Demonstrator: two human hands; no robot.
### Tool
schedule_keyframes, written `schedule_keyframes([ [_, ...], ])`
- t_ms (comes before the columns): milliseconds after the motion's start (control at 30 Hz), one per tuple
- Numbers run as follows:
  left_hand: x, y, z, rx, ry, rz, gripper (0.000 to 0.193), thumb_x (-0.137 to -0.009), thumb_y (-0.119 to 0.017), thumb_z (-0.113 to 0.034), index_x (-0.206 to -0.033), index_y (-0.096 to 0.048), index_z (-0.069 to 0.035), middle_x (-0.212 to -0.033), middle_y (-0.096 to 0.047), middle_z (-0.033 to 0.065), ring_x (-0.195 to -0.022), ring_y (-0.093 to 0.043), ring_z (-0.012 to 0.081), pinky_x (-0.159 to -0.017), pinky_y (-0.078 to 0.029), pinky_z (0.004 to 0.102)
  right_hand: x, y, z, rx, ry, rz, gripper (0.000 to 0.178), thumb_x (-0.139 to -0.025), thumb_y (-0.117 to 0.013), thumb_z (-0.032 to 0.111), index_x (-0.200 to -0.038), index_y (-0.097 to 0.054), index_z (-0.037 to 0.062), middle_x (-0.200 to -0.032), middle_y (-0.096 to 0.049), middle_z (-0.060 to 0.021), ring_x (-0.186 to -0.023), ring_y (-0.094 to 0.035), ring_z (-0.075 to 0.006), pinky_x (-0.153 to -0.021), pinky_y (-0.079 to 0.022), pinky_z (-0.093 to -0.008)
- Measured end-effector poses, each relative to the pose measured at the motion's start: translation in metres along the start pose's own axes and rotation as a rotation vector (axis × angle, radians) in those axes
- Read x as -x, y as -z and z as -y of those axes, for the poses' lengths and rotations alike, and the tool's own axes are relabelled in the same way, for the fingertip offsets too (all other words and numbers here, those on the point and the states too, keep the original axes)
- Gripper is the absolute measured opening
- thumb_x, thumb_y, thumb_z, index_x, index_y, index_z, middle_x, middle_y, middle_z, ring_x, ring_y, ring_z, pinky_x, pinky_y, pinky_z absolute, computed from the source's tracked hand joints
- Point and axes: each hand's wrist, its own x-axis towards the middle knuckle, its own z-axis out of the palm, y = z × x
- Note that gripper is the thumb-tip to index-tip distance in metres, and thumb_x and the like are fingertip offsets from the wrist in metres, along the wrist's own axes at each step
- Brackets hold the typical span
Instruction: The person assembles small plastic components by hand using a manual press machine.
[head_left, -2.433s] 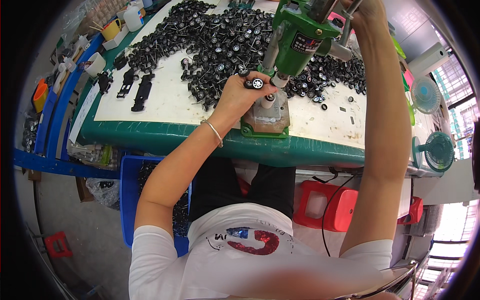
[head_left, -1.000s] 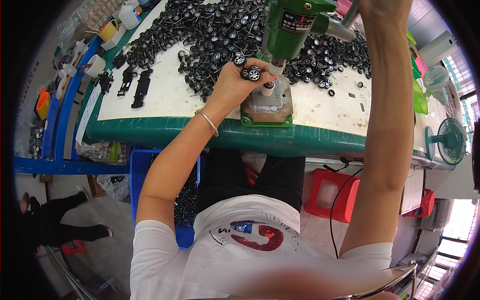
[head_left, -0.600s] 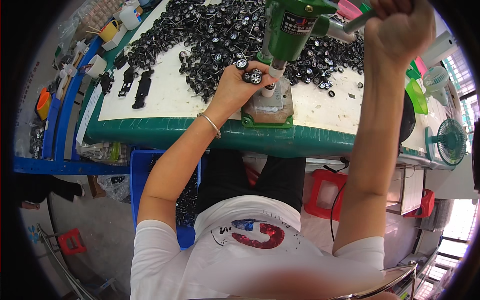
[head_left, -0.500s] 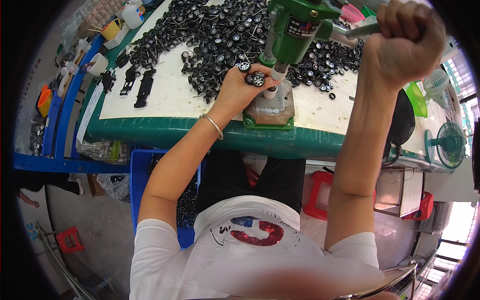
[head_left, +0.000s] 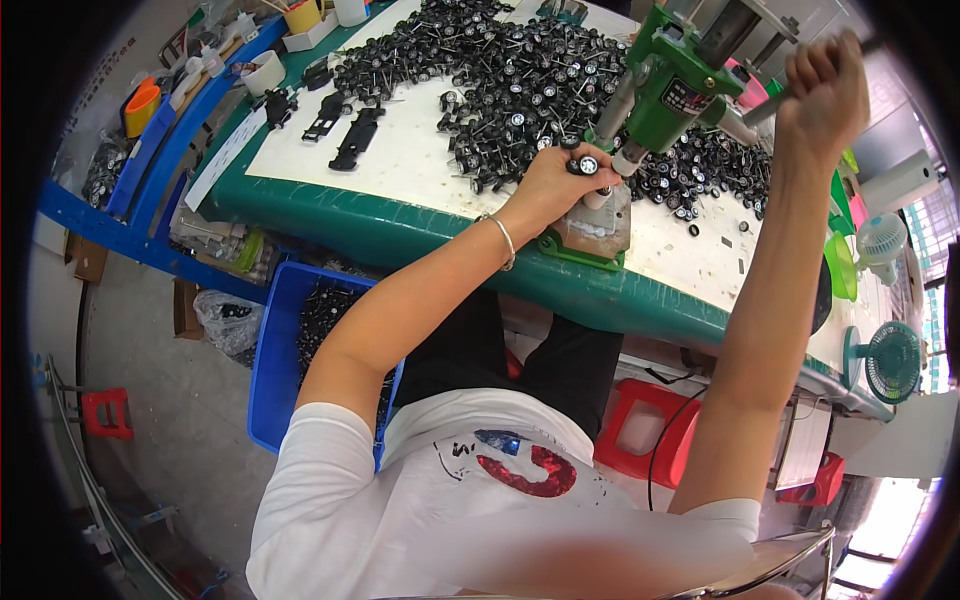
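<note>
"What's the left grip (head_left: pixel 555 185) holding?"
"Black wheels (head_left: pixel 588 165), pinched near the white post (head_left: pixel 597 199) of the green press (head_left: pixel 655 120); seemingly lining up"
"And the right grip (head_left: pixel 822 98)?"
"Wrapped round the lever (head_left: pixel 768 108); pressing likely calls for steady alignment"

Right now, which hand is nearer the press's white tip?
Left: the left hand is beside the white tip; the right hand grips the lever, farther off, upper right.

This place looks like an assembly workshop. A green hand press (head_left: pixel 672 100) stands on the bench (head_left: pixel 330 212) beside a large heap of small wheels (head_left: pixel 540 85), and a blue bin (head_left: pixel 272 375) sits below.
</note>
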Motion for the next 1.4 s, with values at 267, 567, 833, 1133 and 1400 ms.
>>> schedule_keyframes([
  [267,0.033,0.057,-0.029,0.383,0.199,-0.060,0.018,-0.086,-0.069,-0.019,-0.086,-0.060,-0.003,-0.074,-0.063,0.0052,-0.072,-0.063,0.0153,-0.060,-0.048,0.0255,-0.028,0.006,-0.042,0.049,-0.386,0.065,0.021,-0.096,-0.055,0.028,-0.079,-0.052,0.0167,-0.054,-0.035,0.0107,-0.040,-0.030,-0.0025,-0.036,-0.019,-0.0198],
  [567,0.204,0.233,-0.038,-1.008,0.359,0.206,0.035,-0.074,-0.077,-0.014,-0.106,-0.068,-0.003,-0.085,-0.069,0.0066,-0.077,-0.065,0.0142,-0.071,-0.051,0.0269,-0.002,0.024,-0.047,0.107,-0.395,0.059,0.027,-0.098,-0.050,0.036,-0.094,-0.059,0.0105,-0.063,-0.054,0.0019,-0.051,-0.052,-0.0114,-0.045,-0.043,-0.0247],
  [833,0.130,0.138,-0.073,-0.865,0.171,0.129,0.018,-0.081,-0.069,-0.008,-0.098,-0.070,-0.001,-0.090,-0.069,0.0080,-0.081,-0.064,0.0165,-0.072,-0.048,0.0264,0.070,0.133,-0.080,0.864,-0.575,0.298,0.024,-0.089,-0.065,0.028,-0.101,-0.070,0.0075,-0.088,-0.068,-0.0029,-0.071,-0.058,-0.0094,-0.061,-0.048,-0.0247],
  [1133,0.024,0.054,-0.008,-1.383,-0.233,0.049,0.009,-0.080,-0.065,-0.012,-0.081,-0.069,-0.004,-0.084,-0.063,0.0103,-0.080,-0.063,0.0314,-0.070,-0.051,0.0422,0.159,0.154,-0.093,1.224,-0.293,0.657,0.019,-0.084,-0.067,0.016,-0.100,-0.066,0.0061,-0.092,-0.062,-0.0072,-0.078,-0.061,-0.0211,-0.071,-0.049,-0.0327],
  [1400,0.031,0.060,-0.011,-1.224,-0.237,-0.010,0.005,-0.079,-0.067,-0.006,-0.083,-0.065,-0.003,-0.078,-0.062,0.0065,-0.067,-0.063,0.0208,-0.064,-0.051,0.0318,0.179,0.143,-0.116,1.333,-0.013,0.606,0.015,-0.080,-0.068,0.015,-0.093,-0.063,0.0078,-0.091,-0.061,-0.0059,-0.087,-0.059,-0.0265,-0.076,-0.043,-0.0389],
])
